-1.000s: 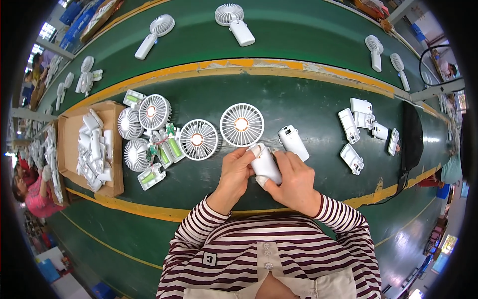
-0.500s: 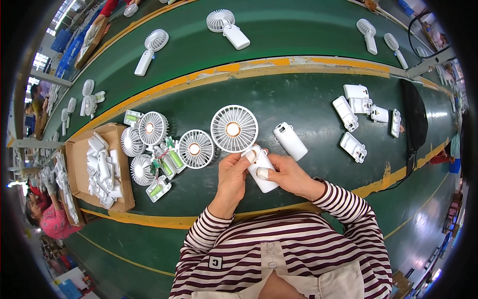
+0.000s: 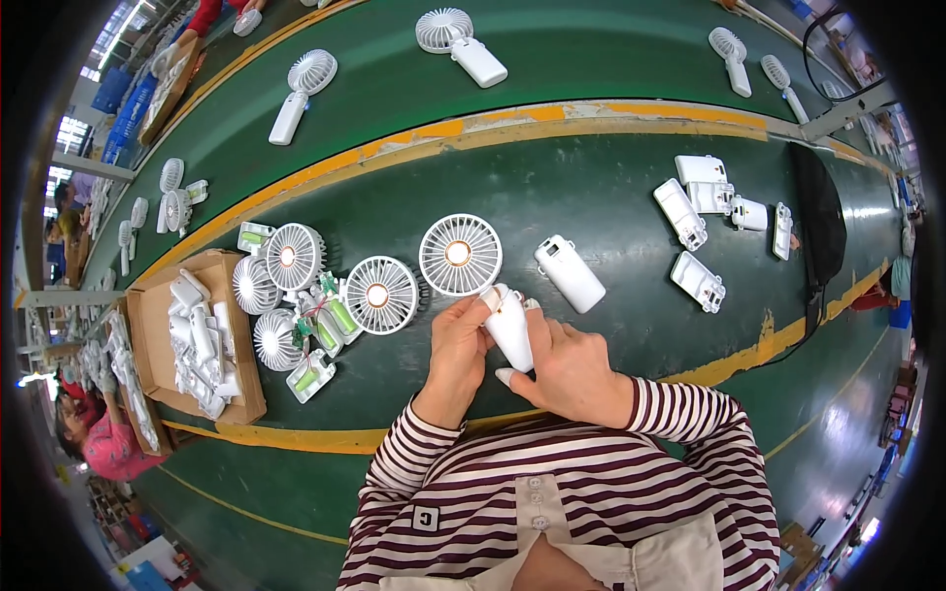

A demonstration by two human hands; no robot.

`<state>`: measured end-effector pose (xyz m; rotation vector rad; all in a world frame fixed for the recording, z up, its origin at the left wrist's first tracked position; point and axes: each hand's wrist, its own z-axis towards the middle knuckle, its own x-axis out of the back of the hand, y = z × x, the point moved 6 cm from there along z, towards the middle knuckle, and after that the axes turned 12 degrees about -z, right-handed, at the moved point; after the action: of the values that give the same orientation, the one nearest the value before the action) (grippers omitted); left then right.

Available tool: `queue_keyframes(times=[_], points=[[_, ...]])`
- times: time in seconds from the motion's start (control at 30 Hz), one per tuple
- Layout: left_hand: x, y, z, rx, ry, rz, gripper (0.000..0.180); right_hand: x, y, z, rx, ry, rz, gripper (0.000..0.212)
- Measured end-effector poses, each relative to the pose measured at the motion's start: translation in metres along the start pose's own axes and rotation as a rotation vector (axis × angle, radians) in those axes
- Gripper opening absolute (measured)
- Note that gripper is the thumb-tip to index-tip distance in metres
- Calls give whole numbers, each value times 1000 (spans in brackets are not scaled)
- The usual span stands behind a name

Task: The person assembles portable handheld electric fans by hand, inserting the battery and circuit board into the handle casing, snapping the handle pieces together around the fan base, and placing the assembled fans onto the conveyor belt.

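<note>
Between my hands is a white handheld fan (image 3: 510, 335), its round head with an orange-ringed hub pointing away from me. My left hand (image 3: 455, 360) is closed around the handle's upper left side, thumb near the neck. On the other side, my right hand (image 3: 579, 376) grips the handle's right edge with bent fingers, its thumb by the lower end. Its palm side is hidden. Just right of the fan lies a loose white handle shell (image 3: 572, 275). Left of it, several fan heads (image 3: 382, 295) sit in a group with opened handles showing green battery cells (image 3: 342, 316).
A cardboard box (image 3: 254, 394) of white shells stands at the left. More white casing pieces (image 3: 680, 212) lie at the right, beside a black pouch (image 3: 820, 217). Beyond a yellow-edged rail, fans (image 3: 480, 63) rest on a green belt. Other people are at the far left.
My right hand has turned over the handle; its thumb moved from the handle's front to near its lower end. The handle has rotated slightly. My left hand keeps its hold.
</note>
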<state>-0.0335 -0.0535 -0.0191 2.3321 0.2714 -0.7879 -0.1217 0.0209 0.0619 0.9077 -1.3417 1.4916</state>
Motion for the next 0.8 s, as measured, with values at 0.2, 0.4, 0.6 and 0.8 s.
queue_keyframes(times=[0.2, 0.4, 0.6, 0.8], points=[[-6, 3, -3, 20, -47, -61, 19, 10, -2, 6, -15, -63, -82, 64], [1, 0, 1, 16, -39, -79, 18, 1, 0, 5, 36, -65, -68, 65], [0, 1, 1, 17, -77, -61, 22, -2, -1, 4, 101, -25, -103, 66], [-18, 10, -5, -63, -394, -138, 31, -13, 27, 3, -251, -155, 371, 54]])
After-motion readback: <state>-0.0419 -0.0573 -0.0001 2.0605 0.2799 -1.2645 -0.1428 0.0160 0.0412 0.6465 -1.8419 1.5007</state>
